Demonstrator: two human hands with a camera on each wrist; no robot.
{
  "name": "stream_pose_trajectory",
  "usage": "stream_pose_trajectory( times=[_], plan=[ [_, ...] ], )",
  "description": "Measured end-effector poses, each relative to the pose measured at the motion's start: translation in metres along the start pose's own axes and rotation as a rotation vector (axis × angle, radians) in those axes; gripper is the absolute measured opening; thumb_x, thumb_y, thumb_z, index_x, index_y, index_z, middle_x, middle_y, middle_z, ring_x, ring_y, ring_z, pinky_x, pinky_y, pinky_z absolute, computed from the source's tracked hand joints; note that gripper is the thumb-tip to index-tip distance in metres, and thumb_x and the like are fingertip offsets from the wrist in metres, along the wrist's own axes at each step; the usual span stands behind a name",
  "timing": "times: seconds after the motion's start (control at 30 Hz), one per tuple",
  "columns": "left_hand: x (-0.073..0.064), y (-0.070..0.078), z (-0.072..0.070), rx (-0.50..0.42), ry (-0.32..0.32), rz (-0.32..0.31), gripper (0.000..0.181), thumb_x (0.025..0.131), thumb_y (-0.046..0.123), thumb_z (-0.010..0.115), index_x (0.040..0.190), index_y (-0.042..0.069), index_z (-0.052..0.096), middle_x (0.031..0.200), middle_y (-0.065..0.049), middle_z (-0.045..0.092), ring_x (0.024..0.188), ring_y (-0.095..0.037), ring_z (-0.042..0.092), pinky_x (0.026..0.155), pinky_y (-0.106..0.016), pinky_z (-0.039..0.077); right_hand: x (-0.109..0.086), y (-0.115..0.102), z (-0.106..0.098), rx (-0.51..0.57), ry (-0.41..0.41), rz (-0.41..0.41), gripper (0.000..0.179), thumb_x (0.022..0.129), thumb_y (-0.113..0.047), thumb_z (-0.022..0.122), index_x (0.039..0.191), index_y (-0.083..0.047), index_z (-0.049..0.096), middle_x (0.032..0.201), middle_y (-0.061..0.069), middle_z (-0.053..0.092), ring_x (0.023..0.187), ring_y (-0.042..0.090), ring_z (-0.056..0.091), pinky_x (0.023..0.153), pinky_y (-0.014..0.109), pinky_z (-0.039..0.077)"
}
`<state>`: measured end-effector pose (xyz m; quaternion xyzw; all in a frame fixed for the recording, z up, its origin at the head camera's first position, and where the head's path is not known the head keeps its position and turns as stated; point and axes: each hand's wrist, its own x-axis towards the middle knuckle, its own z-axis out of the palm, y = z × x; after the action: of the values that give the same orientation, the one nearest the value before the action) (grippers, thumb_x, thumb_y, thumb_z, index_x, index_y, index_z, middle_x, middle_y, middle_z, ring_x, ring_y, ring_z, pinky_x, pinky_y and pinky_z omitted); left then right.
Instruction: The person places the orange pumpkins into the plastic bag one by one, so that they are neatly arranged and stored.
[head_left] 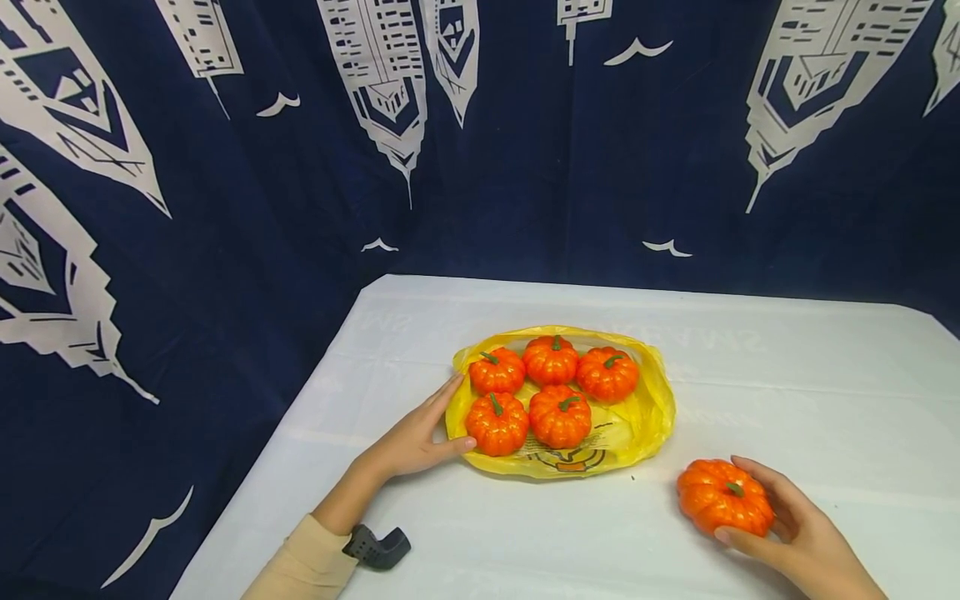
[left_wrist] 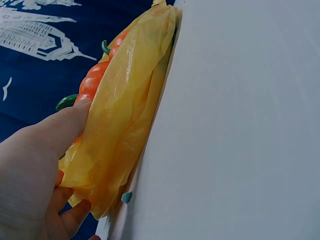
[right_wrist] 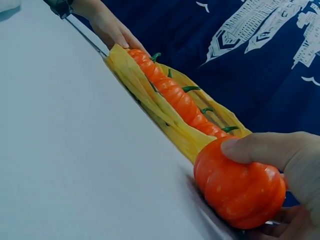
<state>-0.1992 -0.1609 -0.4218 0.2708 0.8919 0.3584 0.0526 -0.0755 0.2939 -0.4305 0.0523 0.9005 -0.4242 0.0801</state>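
Observation:
A yellow plastic bag (head_left: pixel 651 425), its mouth spread wide, lies on the table with several small orange pumpkins with green stems inside, one of them a front-left pumpkin (head_left: pixel 497 425). My left hand (head_left: pixel 416 433) holds the bag's left end, thumb at the near rim and fingers along the far side; the left wrist view shows the thumb beside a pumpkin (left_wrist: pixel 92 80). Right of the bag and nearer to me, my right hand (head_left: pixel 806 529) grips another orange pumpkin (head_left: pixel 723 498) between thumb and fingers. In the right wrist view this pumpkin (right_wrist: pixel 240 185) appears close over the table.
A white cloth covers the table (head_left: pixel 787 375). Behind it and down the left side hangs a dark blue curtain (head_left: pixel 517 208) printed with white buildings and birds. A black band (head_left: pixel 378 547) sits on my left wrist, over a beige sleeve (head_left: pixel 307 562).

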Motion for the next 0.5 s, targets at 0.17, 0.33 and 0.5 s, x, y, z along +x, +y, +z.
stream_pose_trajectory(
  times=[0.17,0.33,0.5],
  plan=[
    [0.0,0.0,-0.001,-0.003,0.004,0.0,0.095,0.089,0.049,0.067,0.158,0.018,0.011,0.162,-0.003,0.011,0.146,-0.025,0.017,0.114,-0.052,0.022,0.003,-0.008,-0.003,-0.002,-0.001,-0.039,0.095,0.084,-0.039,0.077,0.154,-0.008,0.022,0.154,0.025,0.026,0.133,0.047,0.028,0.101,0.043,0.045],
    [0.0,0.0,-0.001,-0.005,0.005,-0.001,0.095,0.088,0.049,0.067,0.158,0.019,0.011,0.162,-0.001,0.01,0.146,-0.025,0.017,0.114,-0.052,0.022,0.008,-0.019,-0.006,-0.007,0.037,-0.141,0.087,0.085,-0.033,0.077,0.154,-0.014,0.027,0.152,0.02,0.033,0.134,0.031,0.039,0.092,0.017,0.045],
    [0.0,-0.001,0.0,0.005,0.006,-0.002,0.095,0.088,0.051,0.067,0.158,0.019,0.011,0.162,-0.001,0.01,0.146,-0.025,0.017,0.114,-0.051,0.022,0.015,-0.029,-0.007,-0.001,0.089,-0.268,0.081,0.084,-0.024,0.079,0.151,-0.014,0.035,0.147,0.018,0.04,0.116,-0.015,0.04,0.079,0.002,0.037]
  ],
)
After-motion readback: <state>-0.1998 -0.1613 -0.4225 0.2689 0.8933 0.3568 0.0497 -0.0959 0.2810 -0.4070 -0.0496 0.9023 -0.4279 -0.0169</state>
